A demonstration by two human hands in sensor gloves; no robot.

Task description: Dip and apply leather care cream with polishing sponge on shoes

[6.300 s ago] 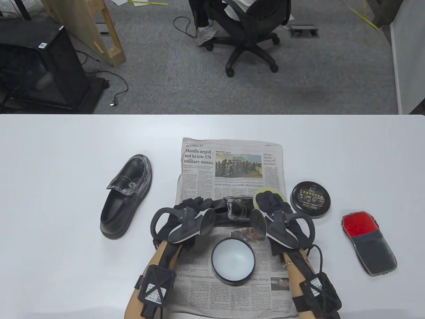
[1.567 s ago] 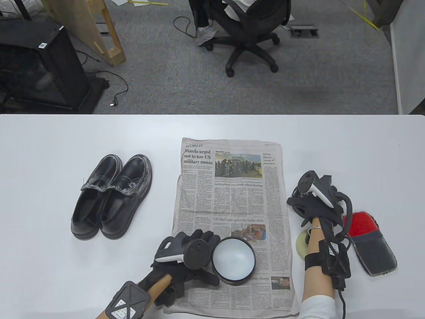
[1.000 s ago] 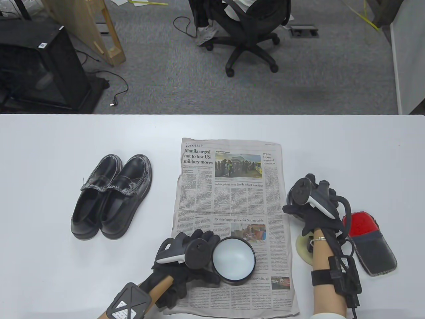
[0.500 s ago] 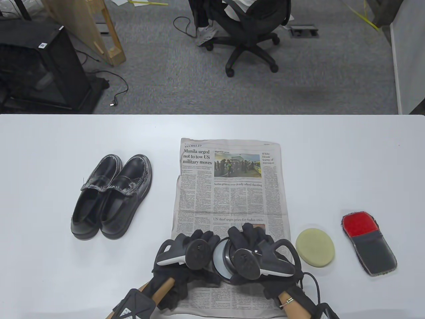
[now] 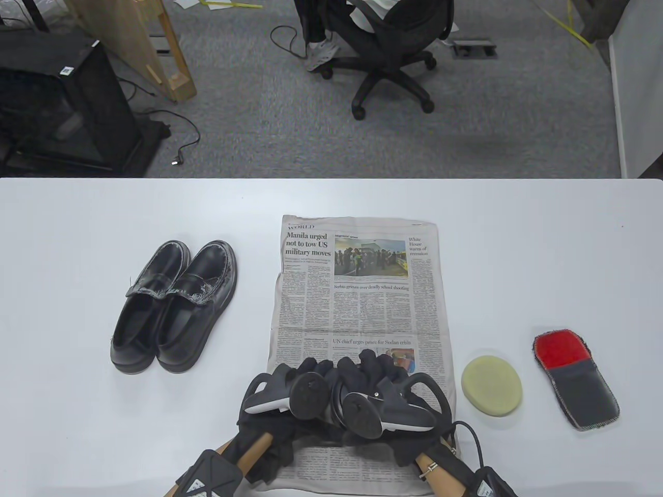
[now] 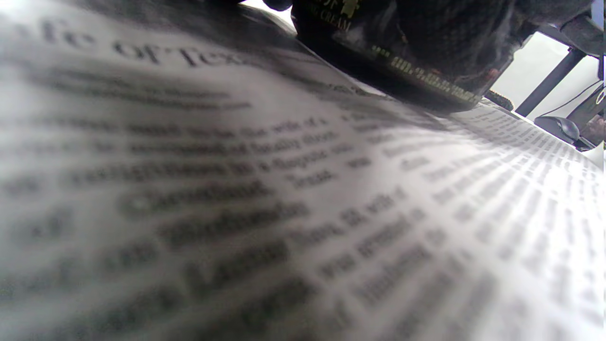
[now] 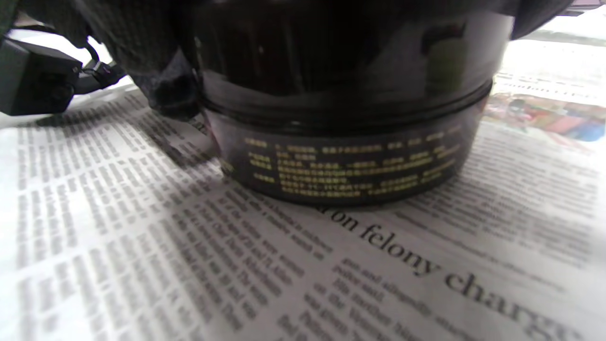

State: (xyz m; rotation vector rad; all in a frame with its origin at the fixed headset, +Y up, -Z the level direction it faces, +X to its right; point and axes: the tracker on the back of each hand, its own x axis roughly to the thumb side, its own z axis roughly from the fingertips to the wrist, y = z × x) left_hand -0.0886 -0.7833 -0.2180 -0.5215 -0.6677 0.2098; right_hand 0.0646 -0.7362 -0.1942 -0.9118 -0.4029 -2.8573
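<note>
Shoes (image 5: 173,305), a black glossy pair, stand side by side near the left edge of the white worktop (image 5: 77,424), toes pointing to its far edge. A sheet of newspaper (image 5: 357,290) lies flat in the middle, running from mid-worktop to the near edge. On the near end of the newspaper sits the black cream tin (image 7: 341,137), its lid on, gold print around its side wall. The left hand (image 5: 282,401) in a dark glove curls its fingers against the tin's left side; in the left wrist view the tin (image 6: 402,61) sits under dark glove fabric. The right hand (image 5: 383,396) lies over the top of the tin with fingers wrapped down around the lid, holding it. Just right of the newspaper, near the worktop's near edge, the round pale yellow polishing sponge (image 5: 491,387) lies flat, apart from both hands. Further right, towards the right edge, lies a red and grey polishing mitt (image 5: 576,379).
</note>
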